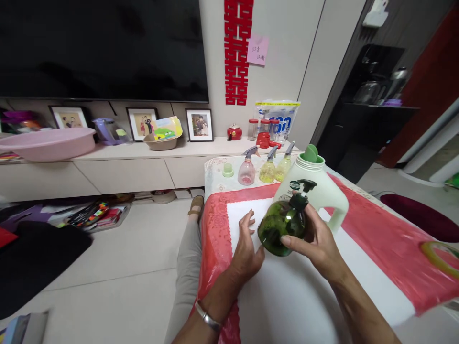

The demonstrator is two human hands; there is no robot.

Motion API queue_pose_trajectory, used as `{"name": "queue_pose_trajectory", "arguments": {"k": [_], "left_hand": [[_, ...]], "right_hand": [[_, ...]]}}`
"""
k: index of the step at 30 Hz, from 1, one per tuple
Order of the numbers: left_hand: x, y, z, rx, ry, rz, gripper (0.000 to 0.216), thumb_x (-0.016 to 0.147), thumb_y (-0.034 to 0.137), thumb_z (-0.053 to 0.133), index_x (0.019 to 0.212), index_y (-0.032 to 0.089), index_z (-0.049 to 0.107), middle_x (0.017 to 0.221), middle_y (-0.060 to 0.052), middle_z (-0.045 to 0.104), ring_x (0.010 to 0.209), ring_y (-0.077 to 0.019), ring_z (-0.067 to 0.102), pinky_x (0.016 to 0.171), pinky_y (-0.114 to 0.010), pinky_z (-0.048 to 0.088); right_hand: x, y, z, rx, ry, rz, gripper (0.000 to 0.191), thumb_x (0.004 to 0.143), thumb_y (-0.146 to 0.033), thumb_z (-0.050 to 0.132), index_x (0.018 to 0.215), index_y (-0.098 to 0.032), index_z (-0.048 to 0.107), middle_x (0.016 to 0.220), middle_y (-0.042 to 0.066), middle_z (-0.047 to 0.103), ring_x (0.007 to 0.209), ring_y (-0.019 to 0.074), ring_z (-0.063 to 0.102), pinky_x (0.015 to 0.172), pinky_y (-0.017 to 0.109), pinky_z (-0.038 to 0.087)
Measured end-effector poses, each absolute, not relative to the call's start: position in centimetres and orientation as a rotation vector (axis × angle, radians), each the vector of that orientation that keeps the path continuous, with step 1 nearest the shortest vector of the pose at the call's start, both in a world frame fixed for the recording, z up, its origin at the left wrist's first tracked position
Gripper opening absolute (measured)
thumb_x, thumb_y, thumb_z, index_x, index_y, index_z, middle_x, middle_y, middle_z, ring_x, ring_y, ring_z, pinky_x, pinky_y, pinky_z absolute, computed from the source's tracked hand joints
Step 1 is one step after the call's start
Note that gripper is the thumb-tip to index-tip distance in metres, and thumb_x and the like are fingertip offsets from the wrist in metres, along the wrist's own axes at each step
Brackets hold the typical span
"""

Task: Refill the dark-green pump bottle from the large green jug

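My right hand (317,241) is wrapped round a dark green pump bottle (281,222), holding it tilted above the white cloth (304,296) on the table. My left hand (247,246) rests flat on that cloth just left of the bottle, fingers stretched out and holding nothing. A silver bracelet (207,316) sits on the left wrist. Right behind the green bottle stands a large white jug (322,191) with a green cap (310,154) and a side handle.
Three small spray bottles (267,167) and a green cup (228,170) stand at the table's far end. A red tablecloth (387,243) covers the table. A low cabinet (125,165) with photo frames and a pink basin (48,143) runs along the wall. Clutter (89,215) lies on the floor at left.
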State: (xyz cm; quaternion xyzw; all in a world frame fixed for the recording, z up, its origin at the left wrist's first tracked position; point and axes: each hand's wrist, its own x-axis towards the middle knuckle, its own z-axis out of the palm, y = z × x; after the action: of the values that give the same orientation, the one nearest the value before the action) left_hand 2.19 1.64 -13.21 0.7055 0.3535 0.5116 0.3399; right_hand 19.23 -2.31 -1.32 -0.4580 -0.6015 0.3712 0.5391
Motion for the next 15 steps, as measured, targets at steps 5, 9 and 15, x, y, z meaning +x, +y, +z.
{"name": "queue_pose_trajectory", "arguments": {"k": [5, 9, 15], "left_hand": [[1.7, 2.2, -13.7, 1.811, 1.026, 1.277, 0.063, 0.078, 0.01, 0.053, 0.14, 0.019, 0.043, 0.133, -0.017, 0.055, 0.117, -0.0274, 0.063, 0.091, -0.046, 0.056], [1.5, 2.7, -13.8, 1.788, 1.102, 1.224, 0.048, 0.077, 0.015, 0.051, 0.124, 0.017, 0.059, 0.118, -0.014, 0.067, 0.103, -0.0271, 0.07, 0.084, -0.046, 0.059], [1.3, 2.7, -13.6, 1.794, 1.186, 1.15, 0.041, 0.079, 0.026, 0.052, 0.117, 0.018, 0.065, 0.112, -0.013, 0.074, 0.1, -0.0275, 0.074, 0.084, -0.046, 0.061]], "right_hand": [[21.7, -6.2, 1.2, -1.129, -1.382, 0.929, 0.09, 0.071, -0.046, 0.087, 0.149, -0.025, 0.047, 0.148, 0.011, 0.055, 0.134, 0.0319, 0.055, 0.107, 0.041, 0.054], [25.9, -9.9, 2.2, -1.201, -1.347, 0.792, 0.085, 0.071, -0.047, 0.086, 0.146, -0.029, 0.052, 0.147, 0.01, 0.057, 0.132, 0.0352, 0.057, 0.104, 0.044, 0.056], [34.5, -9.6, 3.5, -1.466, -1.153, 0.372, 0.085, 0.063, -0.051, 0.088, 0.14, -0.034, 0.055, 0.134, 0.007, 0.065, 0.118, 0.0331, 0.066, 0.089, 0.037, 0.063]]}}
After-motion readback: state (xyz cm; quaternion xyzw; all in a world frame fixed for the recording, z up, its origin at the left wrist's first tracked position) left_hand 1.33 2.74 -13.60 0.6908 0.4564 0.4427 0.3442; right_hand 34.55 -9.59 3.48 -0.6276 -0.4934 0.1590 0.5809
